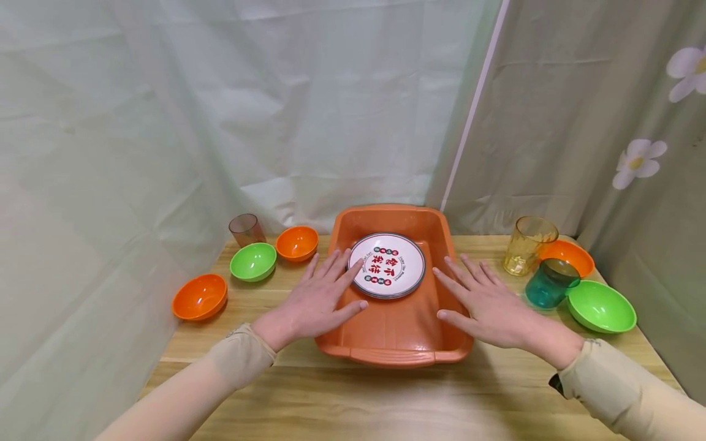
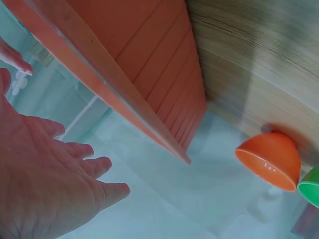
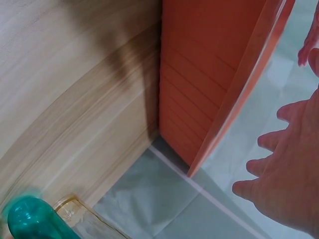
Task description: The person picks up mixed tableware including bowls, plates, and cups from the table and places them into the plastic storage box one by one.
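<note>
Tabletop in wood grain carries, near its middle, an orange plastic basin, which seems best steadied evenly from both sides and kept level, since its contents could slide. Its long axis appears to run straight away from the person, one lipped end near, the other far. The left hand and right hand hover over the basin's opposite long sides, palms down, fingers straight and spread, gripping nothing; matched positions at mid-side would, I judge, balance the load. A stack of printed plates lies face up toward the basin's far end; round, it has no long axis, though its red characters look roughly upright to the person.
</note>
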`<action>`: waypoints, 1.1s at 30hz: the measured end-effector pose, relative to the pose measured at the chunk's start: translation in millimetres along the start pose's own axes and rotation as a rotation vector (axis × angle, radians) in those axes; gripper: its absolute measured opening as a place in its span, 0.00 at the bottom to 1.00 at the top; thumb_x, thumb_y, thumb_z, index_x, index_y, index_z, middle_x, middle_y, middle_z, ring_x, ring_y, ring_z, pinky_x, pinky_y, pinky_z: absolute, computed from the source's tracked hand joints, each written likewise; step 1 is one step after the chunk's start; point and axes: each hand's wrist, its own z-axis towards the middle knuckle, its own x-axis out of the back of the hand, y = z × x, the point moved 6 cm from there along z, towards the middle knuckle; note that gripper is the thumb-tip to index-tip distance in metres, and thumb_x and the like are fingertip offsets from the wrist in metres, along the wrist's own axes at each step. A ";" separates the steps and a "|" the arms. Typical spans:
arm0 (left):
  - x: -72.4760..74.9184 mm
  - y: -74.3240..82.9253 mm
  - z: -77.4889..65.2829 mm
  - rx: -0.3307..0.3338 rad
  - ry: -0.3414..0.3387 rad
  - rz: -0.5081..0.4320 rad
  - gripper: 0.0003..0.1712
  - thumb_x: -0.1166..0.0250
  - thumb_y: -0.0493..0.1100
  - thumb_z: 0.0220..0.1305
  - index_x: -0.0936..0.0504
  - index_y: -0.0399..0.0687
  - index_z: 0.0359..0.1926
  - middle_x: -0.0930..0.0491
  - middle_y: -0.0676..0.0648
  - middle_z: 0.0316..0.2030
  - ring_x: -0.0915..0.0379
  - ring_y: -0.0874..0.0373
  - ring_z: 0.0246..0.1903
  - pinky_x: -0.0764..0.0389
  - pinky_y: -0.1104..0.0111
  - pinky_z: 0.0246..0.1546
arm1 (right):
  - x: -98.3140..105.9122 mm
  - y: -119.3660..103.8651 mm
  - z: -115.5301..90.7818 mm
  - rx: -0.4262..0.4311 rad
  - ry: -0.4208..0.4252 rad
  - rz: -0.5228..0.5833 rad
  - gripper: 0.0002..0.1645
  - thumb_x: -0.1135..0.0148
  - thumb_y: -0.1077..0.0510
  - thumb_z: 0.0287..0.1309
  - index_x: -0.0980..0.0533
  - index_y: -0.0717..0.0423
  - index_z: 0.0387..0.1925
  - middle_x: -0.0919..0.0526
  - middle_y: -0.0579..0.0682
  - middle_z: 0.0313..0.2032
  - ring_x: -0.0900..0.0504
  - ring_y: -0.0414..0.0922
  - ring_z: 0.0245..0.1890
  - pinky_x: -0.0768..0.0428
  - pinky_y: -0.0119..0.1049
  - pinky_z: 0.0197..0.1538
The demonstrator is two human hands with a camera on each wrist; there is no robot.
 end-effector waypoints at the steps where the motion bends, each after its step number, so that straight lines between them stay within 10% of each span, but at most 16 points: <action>1: 0.0 -0.3 -0.2 0.001 0.002 -0.001 0.49 0.62 0.77 0.73 0.53 0.56 0.83 0.64 0.45 0.81 0.66 0.44 0.80 0.70 0.45 0.75 | -0.6 -0.2 0.4 0.000 -0.002 -0.002 0.49 0.58 0.23 0.70 0.50 0.42 0.82 0.57 0.50 0.81 0.64 0.58 0.80 0.61 0.61 0.76; 16: 5.2 -19.2 -10.0 0.054 0.028 -0.047 0.48 0.55 0.73 0.74 0.53 0.55 0.83 0.60 0.43 0.81 0.65 0.42 0.79 0.68 0.43 0.75 | -1.8 -9.4 10.7 0.031 -0.013 -0.020 0.49 0.57 0.23 0.70 0.49 0.41 0.82 0.58 0.49 0.81 0.64 0.57 0.80 0.60 0.61 0.76; 33: 13.0 -116.7 -67.0 0.353 0.057 -0.127 0.45 0.55 0.65 0.79 0.49 0.41 0.81 0.53 0.30 0.78 0.60 0.30 0.76 0.61 0.32 0.71 | 10.2 -87.6 55.9 0.257 -0.043 -0.090 0.48 0.63 0.24 0.72 0.49 0.43 0.82 0.57 0.52 0.81 0.66 0.57 0.80 0.62 0.59 0.77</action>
